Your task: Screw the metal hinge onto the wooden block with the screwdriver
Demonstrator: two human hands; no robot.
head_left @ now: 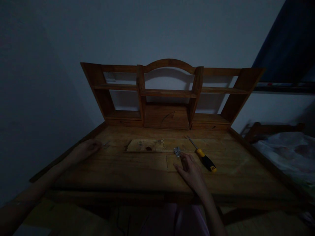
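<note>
A small silver hinge [177, 151] with screw holes rests on the desk, overlapping the top of a short flat piece of wood [171, 164]. The index fingertip of my right hand [190, 168] meets the hinge's right edge. Its thumb lies apart, over the wood piece, and the other fingers are partly hidden. Off to the left, my left hand [91, 146] reaches low over the desk with its fingers pressed together. Just past those fingertips are tiny metal pieces [106, 144], perhaps screws, too dim to make out. A yellow and black screwdriver [205, 160] lies right of my right hand.
A longer pale board [144, 145] with a broken left end lies across the desk [118, 173]. At the back rises a wooden shelf unit [168, 93] against the wall. Raised edges run along both sides of the desk. A plastic-covered heap [287, 150] is at far right.
</note>
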